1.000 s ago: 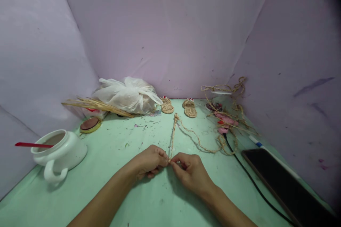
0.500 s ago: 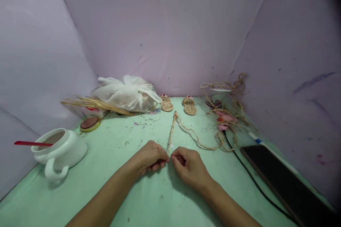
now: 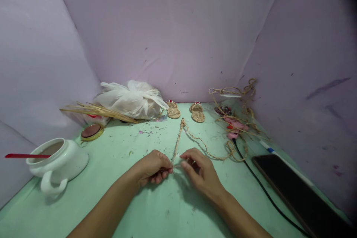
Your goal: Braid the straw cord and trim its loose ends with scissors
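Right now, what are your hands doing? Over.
Left hand and right hand pinch straw cord. Cord lies across green table. Nothing blocking.

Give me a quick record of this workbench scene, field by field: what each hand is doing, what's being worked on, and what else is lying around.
left hand: pinching the near end of the straw cord
right hand: fingertips on the same end, opposite the left
straw cord: runs away across the green table, then loops right
back wall: two small woven sandals, white plastic bag, loose straw stalks
left side: white pot with red stick
right side: dark tablet, black cable
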Tool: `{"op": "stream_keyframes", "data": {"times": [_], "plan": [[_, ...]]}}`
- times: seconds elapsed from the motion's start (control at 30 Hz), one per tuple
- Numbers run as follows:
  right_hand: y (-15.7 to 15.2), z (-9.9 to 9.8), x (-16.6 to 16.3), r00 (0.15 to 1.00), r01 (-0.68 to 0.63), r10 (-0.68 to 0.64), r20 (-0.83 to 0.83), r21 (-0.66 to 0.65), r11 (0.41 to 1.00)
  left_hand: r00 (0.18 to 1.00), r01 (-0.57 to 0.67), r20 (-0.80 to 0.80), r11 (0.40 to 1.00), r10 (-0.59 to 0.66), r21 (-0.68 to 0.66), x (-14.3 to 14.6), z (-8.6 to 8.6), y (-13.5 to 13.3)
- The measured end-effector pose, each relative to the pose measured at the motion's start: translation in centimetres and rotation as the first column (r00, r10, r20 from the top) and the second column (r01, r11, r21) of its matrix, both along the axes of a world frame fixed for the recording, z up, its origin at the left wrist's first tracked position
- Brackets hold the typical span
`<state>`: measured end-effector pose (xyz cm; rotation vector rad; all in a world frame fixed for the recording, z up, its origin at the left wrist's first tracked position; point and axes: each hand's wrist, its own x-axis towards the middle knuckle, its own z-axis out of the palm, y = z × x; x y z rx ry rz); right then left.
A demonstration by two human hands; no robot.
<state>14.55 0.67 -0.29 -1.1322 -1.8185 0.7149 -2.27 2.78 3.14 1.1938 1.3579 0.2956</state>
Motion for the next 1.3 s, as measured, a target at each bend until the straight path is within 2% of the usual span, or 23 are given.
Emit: {"op": "stream_keyframes", "data": {"times": [0.07, 0.17, 0.27, 0.37, 0.47, 0.57, 0.67, 0.83, 0.97, 1.07, 1.2, 1.3], "plan": [[0.5, -0.1, 0.2, 0.99, 0.086, -0.082, -0.112, 0.03, 0.996, 0.999, 0.023, -0.03, 1.0, -0.024, -0.015, -0.4, 0.0, 0.2], [0.9, -0.6, 0.2, 0.955, 0.234, -0.232, -0.182, -0.011, 0.972, 0.988, 0.028, -0.154, 0.999, -0.025, 0.022, -1.1, -0.1, 0.5], [1.0, -0.8, 0.7, 0.912, 0.37, -0.377, -0.161, -0.07, 0.926, 0.945, 0.01, -0.325, 0.986, 0.046, 0.168, -2.1, 0.0, 0.9], [1.8, 0.0, 1.7, 0.878, 0.465, -0.475, -0.059, -0.134, 0.875, 0.865, -0.004, -0.465, 0.929, 0.189, 0.37, -2.8, -0.1, 1.3], [4.4, 1.6, 2.6, 0.886, 0.464, -0.459, 0.073, -0.171, 0.869, 0.756, -0.006, -0.549, 0.842, 0.356, 0.539, -2.9, -0.6, 1.4], [8.5, 3.3, 2.2, 0.888, 0.448, -0.398, 0.231, -0.236, 0.862, 0.673, 0.015, -0.593, 0.793, 0.443, 0.61, -2.6, -1.5, 1.2], [12.2, 4.1, 0.3, 0.861, 0.477, -0.375, 0.342, -0.292, 0.829, 0.643, 0.048, -0.609, 0.769, 0.465, 0.637, -2.4, -2.1, 1.2], [15.4, 3.3, -2.8, 0.854, 0.499, -0.375, 0.361, -0.367, 0.785, 0.642, 0.073, -0.598, 0.739, 0.479, 0.67, -2.7, -2.4, 1.5], [16.3, 3.2, -3.5, 0.9, 0.436, -0.371, 0.23, -0.439, 0.785, 0.67, 0.059, -0.567, 0.727, 0.479, 0.684, -2.8, -2.6, 1.6], [15.2, 3.5, -4.1, 0.949, 0.293, -0.314, 0.044, -0.494, 0.818, 0.717, 0.023, -0.512, 0.718, 0.473, 0.696, -3.0, -2.8, 1.7], [10.0, 3.6, -4.7, 0.945, 0.04, -0.211, -0.249, -0.552, 0.833, 0.795, -0.09, -0.368, 0.694, 0.482, 0.714, -3.4, -2.6, 2.0], [5.2, 3.5, -4.5, 0.874, -0.149, -0.174, -0.455, -0.59, 0.793, 0.886, -0.164, -0.211, 0.704, 0.413, 0.691, -2.9, -2.0, 1.8]]}}
